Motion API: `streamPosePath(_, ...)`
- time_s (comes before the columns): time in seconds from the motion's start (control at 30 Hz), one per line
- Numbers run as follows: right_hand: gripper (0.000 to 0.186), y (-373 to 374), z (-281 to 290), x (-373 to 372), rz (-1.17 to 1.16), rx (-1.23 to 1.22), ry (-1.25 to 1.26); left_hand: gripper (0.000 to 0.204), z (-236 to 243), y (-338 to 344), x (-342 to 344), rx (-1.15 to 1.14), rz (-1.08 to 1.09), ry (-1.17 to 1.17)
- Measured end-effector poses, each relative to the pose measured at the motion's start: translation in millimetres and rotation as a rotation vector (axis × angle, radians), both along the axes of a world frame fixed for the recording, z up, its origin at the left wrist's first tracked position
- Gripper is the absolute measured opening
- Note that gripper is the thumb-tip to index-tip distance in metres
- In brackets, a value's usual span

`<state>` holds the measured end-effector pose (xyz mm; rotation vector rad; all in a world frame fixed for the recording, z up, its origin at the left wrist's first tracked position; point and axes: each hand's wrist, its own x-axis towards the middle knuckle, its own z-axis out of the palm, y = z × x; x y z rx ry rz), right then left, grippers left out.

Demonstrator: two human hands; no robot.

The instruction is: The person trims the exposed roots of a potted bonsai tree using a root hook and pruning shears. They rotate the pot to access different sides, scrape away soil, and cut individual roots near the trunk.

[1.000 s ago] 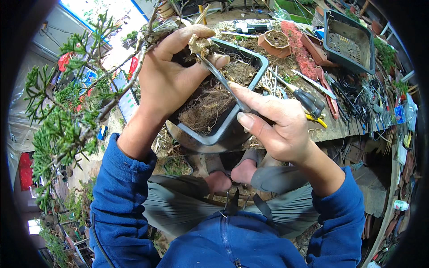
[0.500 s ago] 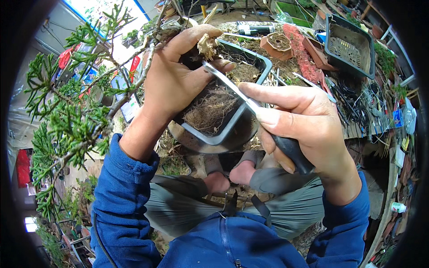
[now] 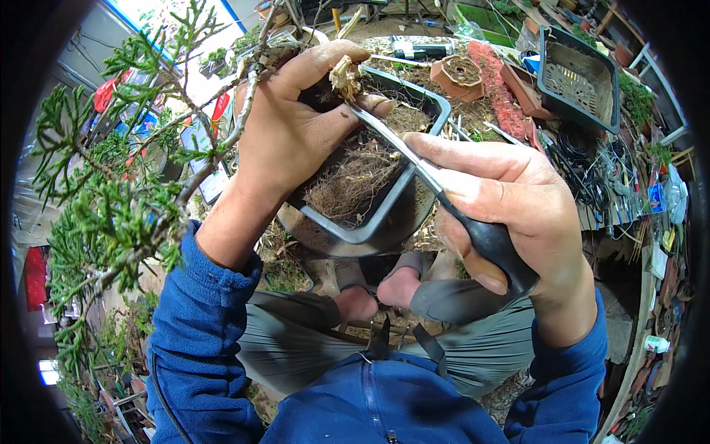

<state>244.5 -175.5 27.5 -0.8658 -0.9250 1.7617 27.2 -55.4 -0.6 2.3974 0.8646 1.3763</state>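
Note:
My left hand [image 3: 285,122] is closed round the trunk of a small juniper tree [image 3: 111,244], whose green branches hang to the left of my forearm. A ragged stub of pale splintered wood [image 3: 345,78] shows between the thumb and fingers. In my right hand [image 3: 510,207] is a carving tool [image 3: 484,240] with a black handle and a slim metal shaft. Its tip reaches just below the splintered wood, beside my left thumb; the exact contact is hidden. Beneath the hands stands a black plastic tray [image 3: 403,196] with soil and a mat of fine roots [image 3: 347,185].
The tray rests on a round stand [image 3: 325,240] in front of my feet. Beyond it are an octagonal clay pot [image 3: 458,78], a strip of red material [image 3: 499,92] and a dark plastic basket [image 3: 580,78]. Wires and tools [image 3: 603,174] lie to the right.
My right hand has shifted slightly right and down and turned the carving tool, so its metal looks narrower. The left hand keeps its hold; the juniper branches have swayed slightly.

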Motion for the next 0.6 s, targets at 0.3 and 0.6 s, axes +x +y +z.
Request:
streamPosePath(0.3, 0.050, 6.6, 10.0, 1.4, 0.004, 0.007, -0.056, 0.043, -0.8, 2.1, 1.6, -0.031, -0.010, -0.039)
streamPosePath(0.6, 0.050, -1.6, 13.1, -4.5, 0.004, -0.077, 0.125, 0.042, 1.3, -0.5, 3.2, -0.064, 0.009, -0.036)
